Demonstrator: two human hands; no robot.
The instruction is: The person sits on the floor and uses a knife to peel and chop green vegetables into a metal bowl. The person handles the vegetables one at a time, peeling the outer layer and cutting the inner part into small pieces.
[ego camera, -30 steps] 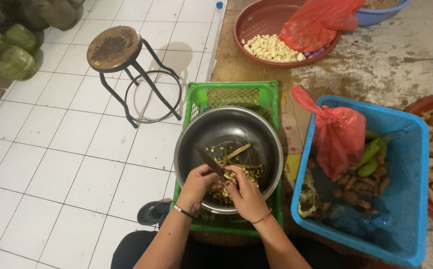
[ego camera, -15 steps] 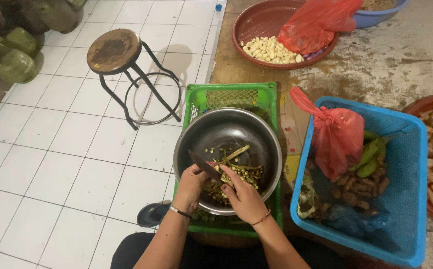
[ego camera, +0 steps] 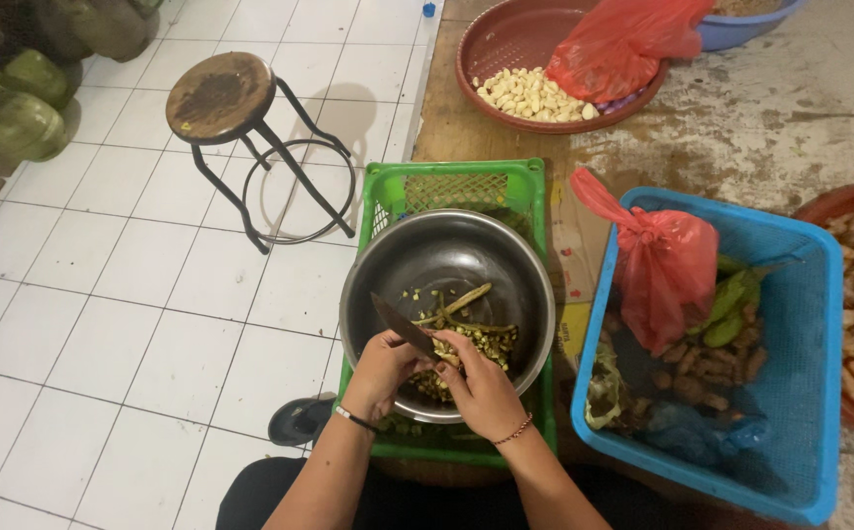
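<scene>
My left hand [ego camera: 380, 371] grips a knife [ego camera: 402, 326]; my right hand [ego camera: 481, 385] pinches a stalk [ego camera: 447, 355] over the steel bowl [ego camera: 402, 257].

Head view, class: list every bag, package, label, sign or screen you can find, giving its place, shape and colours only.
Red plastic bag: knotted, bulging, in the blue basket, right of the steel bowl.
Red plastic bag: crumpled, on the round red tray, beside pale peeled cloves.
Blue plastic bag: crumpled, low in the blue basket.
No signs or screens.
</scene>
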